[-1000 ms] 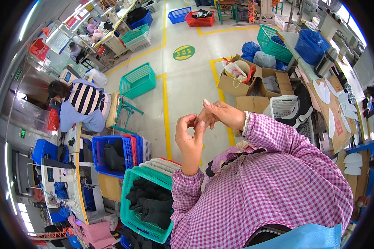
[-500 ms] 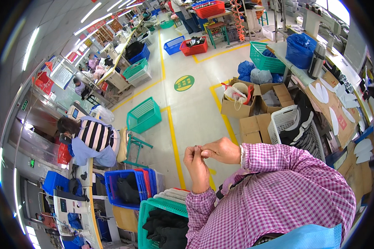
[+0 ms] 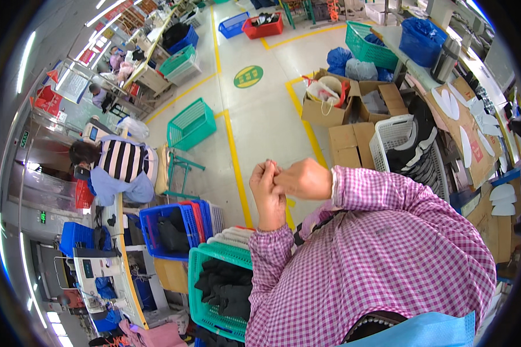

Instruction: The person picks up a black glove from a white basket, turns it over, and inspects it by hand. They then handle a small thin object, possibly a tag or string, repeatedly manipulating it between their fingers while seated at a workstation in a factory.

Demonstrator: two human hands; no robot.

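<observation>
My left hand (image 3: 268, 195) is raised in front of my chest, its thumb and fingers pinched together at the tips. Whatever sits in that pinch, if anything, is too small to make out. Against its fingers, my right hand (image 3: 308, 179) is curled closed and slightly blurred; its fingertips are hidden behind the hand itself. Both forearms wear sleeves of pink checked cloth (image 3: 382, 196). Below and left of my hands stands a green basket (image 3: 194, 289) with black fabric pieces (image 3: 226, 286) in it.
Blue baskets (image 3: 150, 222) stand at the left, beyond them a seated person (image 3: 124, 168) and a sewing machine (image 3: 107, 266). A green basket (image 3: 194, 130) lies ahead left. Cardboard boxes (image 3: 350, 144) and a white basket (image 3: 382, 144) of dark pieces are at the right, beside a workbench (image 3: 469, 168).
The view has tilted down, so the surroundings sit higher in the picture. My right hand has shifted from the fingertips to lower along my left fingers.
</observation>
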